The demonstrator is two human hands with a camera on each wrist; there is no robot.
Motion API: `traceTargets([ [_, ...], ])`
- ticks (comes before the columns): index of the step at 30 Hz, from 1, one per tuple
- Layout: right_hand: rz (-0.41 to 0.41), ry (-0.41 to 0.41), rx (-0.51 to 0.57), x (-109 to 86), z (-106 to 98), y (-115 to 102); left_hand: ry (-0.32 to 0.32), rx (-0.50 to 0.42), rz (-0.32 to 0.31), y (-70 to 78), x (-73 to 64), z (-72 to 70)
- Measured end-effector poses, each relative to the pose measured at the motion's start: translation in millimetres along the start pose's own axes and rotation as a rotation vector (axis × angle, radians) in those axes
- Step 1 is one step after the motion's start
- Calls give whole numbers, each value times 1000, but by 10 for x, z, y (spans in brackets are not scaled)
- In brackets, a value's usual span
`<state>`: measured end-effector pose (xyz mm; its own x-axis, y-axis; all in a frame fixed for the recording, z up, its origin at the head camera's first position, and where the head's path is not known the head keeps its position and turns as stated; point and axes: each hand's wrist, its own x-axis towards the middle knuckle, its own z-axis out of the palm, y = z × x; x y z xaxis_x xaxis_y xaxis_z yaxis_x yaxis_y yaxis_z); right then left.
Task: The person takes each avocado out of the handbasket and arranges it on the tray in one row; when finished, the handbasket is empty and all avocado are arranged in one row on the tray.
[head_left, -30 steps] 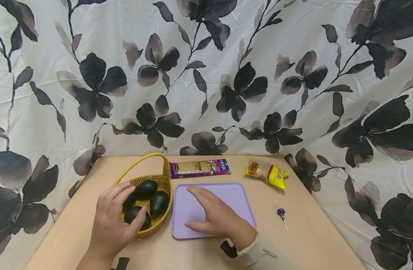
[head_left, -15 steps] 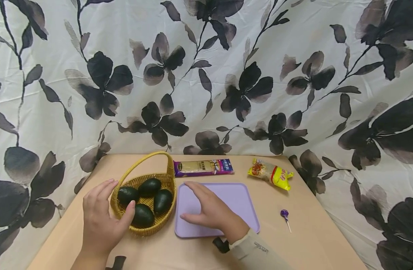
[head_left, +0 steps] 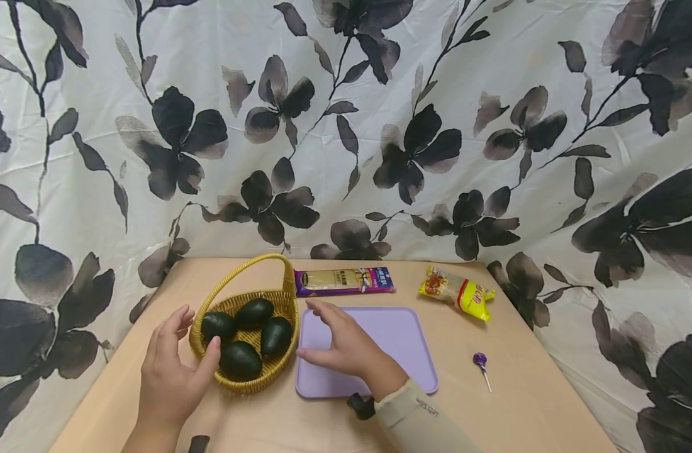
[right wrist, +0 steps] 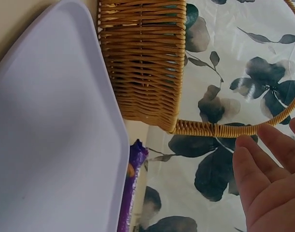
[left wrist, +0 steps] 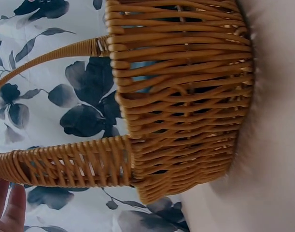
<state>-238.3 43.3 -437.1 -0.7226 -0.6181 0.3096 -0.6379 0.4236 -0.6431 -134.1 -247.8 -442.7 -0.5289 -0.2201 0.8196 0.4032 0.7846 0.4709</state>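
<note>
A yellow wicker basket (head_left: 246, 384) with a tall arched handle (head_left: 224, 280) stands left of centre in the head view. Several dark green avocados (head_left: 239, 362) lie inside it. My left hand (head_left: 173, 371) is at the basket's left side, fingers apart and holding nothing; its thumb overlaps the rim in this view. Over the left part of a lilac tray (head_left: 394, 358), my right hand (head_left: 348, 349) points its spread thumb and fingers toward the basket, nothing between them. The left wrist view is filled by the basket's woven wall (left wrist: 186, 96); fingertips (right wrist: 251, 166) show in the right wrist view.
Behind the tray lies a flat purple packet (head_left: 346, 280). A yellow snack-like bag (head_left: 459, 294) lies at the back right, and a purple lollipop (head_left: 480, 360) right of the tray. A floral curtain (head_left: 346, 126) hangs behind the table.
My left hand has drawn back leftward from over the avocados to the basket's side. My right hand has shifted slightly left toward the basket. The head view has turned a little.
</note>
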Motion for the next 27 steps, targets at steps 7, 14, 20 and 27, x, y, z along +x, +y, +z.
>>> traceTargets([
  [7, 36, -18, 119, 96, 83, 30, -33, 37, -97, -5, -69, -6],
  [14, 85, -19, 193, 193, 163, 31, -46, 43, -175, -73, -149, 13],
  [20, 107, -27, 208, 266, 224, 28, -51, 62, -193, -124, -209, 22],
  [27, 135, -25, 209, 358, 263, 16, -69, 73, -187, -175, -248, 34],
])
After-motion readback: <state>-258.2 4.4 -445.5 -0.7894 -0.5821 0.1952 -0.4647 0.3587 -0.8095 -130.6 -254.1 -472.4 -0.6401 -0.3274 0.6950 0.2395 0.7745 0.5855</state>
